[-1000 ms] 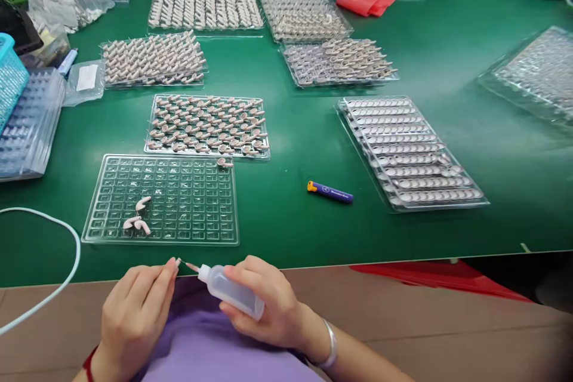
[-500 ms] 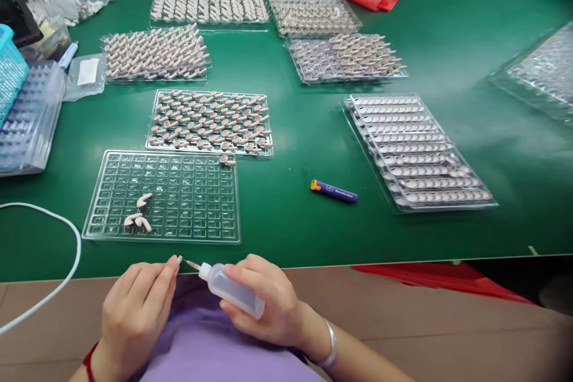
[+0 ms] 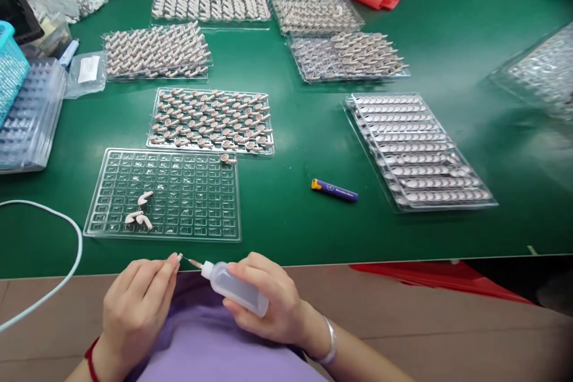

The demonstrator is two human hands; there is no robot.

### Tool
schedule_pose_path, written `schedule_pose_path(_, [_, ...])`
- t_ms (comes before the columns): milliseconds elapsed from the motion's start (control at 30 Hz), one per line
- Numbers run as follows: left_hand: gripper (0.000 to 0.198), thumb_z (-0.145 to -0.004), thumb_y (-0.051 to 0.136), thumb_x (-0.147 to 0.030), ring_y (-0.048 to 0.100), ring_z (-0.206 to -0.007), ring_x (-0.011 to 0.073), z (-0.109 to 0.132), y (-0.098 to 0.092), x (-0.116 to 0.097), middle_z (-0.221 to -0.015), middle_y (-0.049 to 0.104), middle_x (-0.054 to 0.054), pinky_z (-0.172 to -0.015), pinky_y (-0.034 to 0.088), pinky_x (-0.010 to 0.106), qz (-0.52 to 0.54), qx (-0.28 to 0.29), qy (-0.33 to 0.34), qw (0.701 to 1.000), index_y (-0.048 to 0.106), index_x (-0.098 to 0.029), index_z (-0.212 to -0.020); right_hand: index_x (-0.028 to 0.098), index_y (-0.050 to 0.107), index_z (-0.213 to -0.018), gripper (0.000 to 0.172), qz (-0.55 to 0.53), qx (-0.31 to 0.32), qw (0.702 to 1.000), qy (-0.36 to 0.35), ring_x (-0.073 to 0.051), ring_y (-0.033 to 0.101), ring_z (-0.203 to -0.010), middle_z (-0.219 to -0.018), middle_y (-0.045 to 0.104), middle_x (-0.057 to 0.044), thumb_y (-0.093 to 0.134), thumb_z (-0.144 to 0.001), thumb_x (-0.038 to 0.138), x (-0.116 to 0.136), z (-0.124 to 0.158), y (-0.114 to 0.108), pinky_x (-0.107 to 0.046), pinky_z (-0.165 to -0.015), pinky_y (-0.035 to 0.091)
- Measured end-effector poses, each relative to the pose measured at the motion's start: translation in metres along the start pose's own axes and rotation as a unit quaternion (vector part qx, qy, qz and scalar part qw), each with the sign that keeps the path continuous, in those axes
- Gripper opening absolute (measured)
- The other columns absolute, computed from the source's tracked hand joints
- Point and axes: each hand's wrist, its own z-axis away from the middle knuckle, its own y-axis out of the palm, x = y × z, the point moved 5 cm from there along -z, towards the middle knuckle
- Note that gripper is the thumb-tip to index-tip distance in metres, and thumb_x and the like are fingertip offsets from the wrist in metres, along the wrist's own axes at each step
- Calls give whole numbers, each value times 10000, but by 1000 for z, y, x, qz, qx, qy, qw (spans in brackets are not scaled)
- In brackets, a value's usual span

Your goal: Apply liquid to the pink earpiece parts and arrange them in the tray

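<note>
My left hand (image 3: 138, 304) pinches a small white part (image 3: 179, 256) between thumb and fingers, just past the table's front edge. Most of that part is hidden by the fingertips. My right hand (image 3: 273, 304) is wrapped round a translucent squeeze bottle (image 3: 237, 287), whose thin needle tip points left at the small part. Whether the needle touches it cannot be made out. Beyond my hands lies a clear tray (image 3: 192, 191) with three loose white earbud-shaped pieces (image 3: 143, 221) at its left and one piece (image 3: 227, 159) at its upper right corner.
A tray of pale pieces (image 3: 210, 119) lies behind the clear tray. A purple lighter (image 3: 335, 190) is right of it, then a tray with rows of white parts (image 3: 421, 149). Farther back are several filled trays. A white cable (image 3: 67, 224) curves at left, near stacked trays (image 3: 33, 113).
My right hand and the bottle have shifted very slightly right. The other person's fingers at the top left have gone out of view. My left hand keeps its pinch.
</note>
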Motion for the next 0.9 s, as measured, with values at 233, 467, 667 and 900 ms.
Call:
schedule_pose_path(233, [211, -825, 677, -114, 693, -795, 153, 26, 4, 5, -909, 752, 40, -751, 547, 241, 258, 12, -220, 941, 721, -205, -1010, 227, 463, -1294, 499, -92, -47, 985, 141, -176, 633, -773, -984, 631, -64, 649, -834, 170, -3, 5, 5, -296, -688, 558])
schedule_pose_path(467, [408, -644, 787, -555, 567, -512, 119, 64, 51, -7, -653, 702, 46, -474, 444, 207, 543, 168, -613, 549, 741, -157, -720, 179, 553, -1183, 323, 17, -38, 999, -5, -188, 594, -761, -899, 626, -80, 540, -878, 72, 12, 0, 33, -312, -654, 531])
schedule_pose_path(667, [466, -571, 822, -573, 449, -494, 84, 66, 65, -7, -576, 617, 19, -458, 356, 199, 563, 175, -635, 499, 736, -134, -700, 170, 585, -1063, 204, 87, -39, 995, -29, -182, 573, -709, -841, 625, -69, 511, -894, 82, 11, 1, 38, -325, -629, 486])
schedule_pose_path(900, [509, -488, 836, -600, 435, -469, 92, 59, 65, -10, -537, 602, 22, -422, 328, 209, 555, 161, -650, 494, 731, -133, -659, 166, 577, -1033, 170, 91, -49, 994, -27, -182, 565, -703, -825, 614, -70, 528, -889, 90, 12, 1, 39, -322, -620, 481])
